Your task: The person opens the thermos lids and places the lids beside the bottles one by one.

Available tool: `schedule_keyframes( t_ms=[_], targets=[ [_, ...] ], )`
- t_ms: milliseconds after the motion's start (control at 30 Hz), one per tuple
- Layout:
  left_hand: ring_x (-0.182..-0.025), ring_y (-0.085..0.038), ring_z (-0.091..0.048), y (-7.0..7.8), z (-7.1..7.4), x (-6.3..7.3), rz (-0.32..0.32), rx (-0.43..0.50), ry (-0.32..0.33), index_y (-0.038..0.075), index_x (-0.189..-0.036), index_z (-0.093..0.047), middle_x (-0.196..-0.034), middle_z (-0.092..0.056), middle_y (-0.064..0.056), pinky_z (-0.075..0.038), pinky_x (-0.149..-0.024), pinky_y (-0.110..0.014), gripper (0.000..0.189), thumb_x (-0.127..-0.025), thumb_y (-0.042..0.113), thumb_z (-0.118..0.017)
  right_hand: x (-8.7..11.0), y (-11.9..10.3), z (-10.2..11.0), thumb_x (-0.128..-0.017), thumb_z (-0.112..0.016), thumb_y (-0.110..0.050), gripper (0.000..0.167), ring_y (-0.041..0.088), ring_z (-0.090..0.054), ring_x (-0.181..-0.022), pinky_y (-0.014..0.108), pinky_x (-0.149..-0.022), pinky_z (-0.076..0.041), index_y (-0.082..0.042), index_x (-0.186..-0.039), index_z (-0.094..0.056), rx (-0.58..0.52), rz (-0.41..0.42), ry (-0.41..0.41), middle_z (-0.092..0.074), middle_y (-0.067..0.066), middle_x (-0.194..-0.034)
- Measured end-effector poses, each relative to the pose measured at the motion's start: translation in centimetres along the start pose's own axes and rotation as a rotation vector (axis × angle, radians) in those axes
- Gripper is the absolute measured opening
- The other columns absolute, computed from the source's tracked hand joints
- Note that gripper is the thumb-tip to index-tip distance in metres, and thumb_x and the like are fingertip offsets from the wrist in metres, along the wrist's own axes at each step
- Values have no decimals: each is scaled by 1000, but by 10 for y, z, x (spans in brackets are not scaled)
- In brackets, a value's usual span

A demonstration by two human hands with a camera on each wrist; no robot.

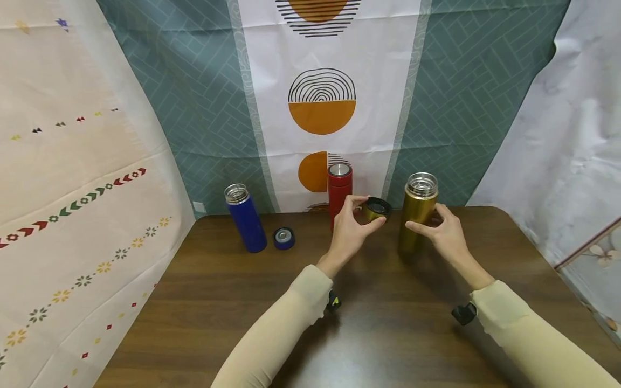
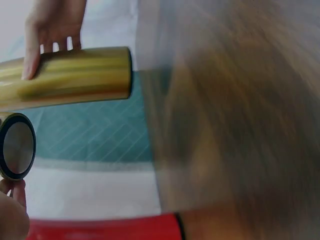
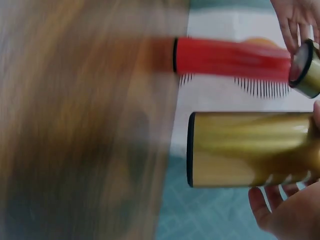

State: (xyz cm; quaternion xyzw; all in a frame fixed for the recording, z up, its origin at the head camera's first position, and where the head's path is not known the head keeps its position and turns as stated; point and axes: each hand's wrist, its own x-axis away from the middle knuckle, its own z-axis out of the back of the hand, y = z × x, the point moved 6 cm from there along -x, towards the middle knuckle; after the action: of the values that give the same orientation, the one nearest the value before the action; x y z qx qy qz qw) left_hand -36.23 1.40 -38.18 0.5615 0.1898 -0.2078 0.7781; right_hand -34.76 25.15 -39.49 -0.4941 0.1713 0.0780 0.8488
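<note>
My left hand (image 1: 350, 229) pinches a gold lid (image 1: 373, 215) between thumb and fingers. Its dark ringed side faces up, while a grey disc shows underneath in both wrist views. To its right, my right hand (image 1: 443, 234) grips a gold thermos bottle (image 1: 412, 221) around the body. The bottle stands upright with its steel mouth uncovered, and its black-edged base looks raised off the table in the wrist views. Lid and bottle are apart, the lid just left of the bottle's upper part. Behind the left hand is a red thermos bottle (image 1: 339, 186) with its silver-topped lid on.
A blue thermos bottle (image 1: 246, 223) without its lid stands at the table's back left. Beside it on the wooden table (image 1: 218, 312) lies a blue lid (image 1: 283, 237). Patterned cloth (image 1: 204, 108) hangs behind the back edge and along both sides.
</note>
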Motion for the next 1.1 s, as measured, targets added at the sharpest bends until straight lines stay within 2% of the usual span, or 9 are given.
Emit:
schedule_keyframes(
  t_ms=[167,267,333,433,567,800,967,1100],
  targets=[
    [-113,-13,-65,-11,-34,-6,73,-35,1,14,-129,-57,-125,-70,-2,-56,-91,-29,57,-86,31,-89,-10,19,29,-90,-83,-36,70,38,-58,-122,15,-81,-43,3,-141,-55,50,-71,90,-58,23,-133],
    [-115,-12,-67,-18,-56,-10,117,-62,-9,14,-128,-57,-126,-71,-4,-55,-92,-25,57,-85,33,-89,-14,34,43,-89,-84,-36,80,31,-56,-123,16,-83,-43,3,-149,-46,40,-134,137,-55,21,-138],
    [-116,-13,-68,-22,-70,-13,139,-82,-19,15,-128,-57,-128,-70,-4,-54,-94,-24,57,-85,34,-89,-16,45,52,-89,-85,-35,86,22,-55,-118,17,-86,-44,2,-153,-40,22,-177,179,-55,15,-138],
    [-113,-14,-69,-26,-89,-17,165,-117,-29,14,-128,-57,-127,-70,-5,-54,-93,-23,57,-85,34,-89,-19,61,63,-87,-87,-34,87,9,-54,-111,17,-89,-46,0,-152,-39,1,-226,245,-55,1,-130],
    [-112,-16,-67,-33,-111,-20,210,-189,-41,14,-133,-59,-124,-70,-3,-54,-92,-24,60,-85,33,-89,-21,80,72,-85,-88,-33,84,6,-54,-110,19,-94,-46,-5,-150,-44,-14,-267,324,-54,-12,-119],
    [-127,-21,-60,-40,-140,-27,296,-318,-101,16,-146,-59,-138,-63,-1,-51,-104,-27,73,-84,37,-90,-22,97,79,-85,-87,-36,83,14,-53,-120,27,-103,-45,-11,-151,-44,-16,-323,397,-55,-5,-130],
    [-126,-18,-61,-43,-154,-30,325,-380,-119,19,-144,-62,-137,-62,1,-52,-102,-25,72,-81,37,-91,-23,101,78,-85,-87,-37,84,9,-51,-115,27,-103,-46,-13,-151,-41,-33,-356,455,-52,-5,-135],
    [-123,-16,-63,-46,-164,-31,341,-417,-126,21,-142,-64,-135,-63,4,-52,-101,-24,71,-79,37,-93,-24,104,75,-84,-88,-36,84,13,-51,-119,29,-104,-44,-14,-150,-41,-40,-368,515,-52,0,-140]
  ],
)
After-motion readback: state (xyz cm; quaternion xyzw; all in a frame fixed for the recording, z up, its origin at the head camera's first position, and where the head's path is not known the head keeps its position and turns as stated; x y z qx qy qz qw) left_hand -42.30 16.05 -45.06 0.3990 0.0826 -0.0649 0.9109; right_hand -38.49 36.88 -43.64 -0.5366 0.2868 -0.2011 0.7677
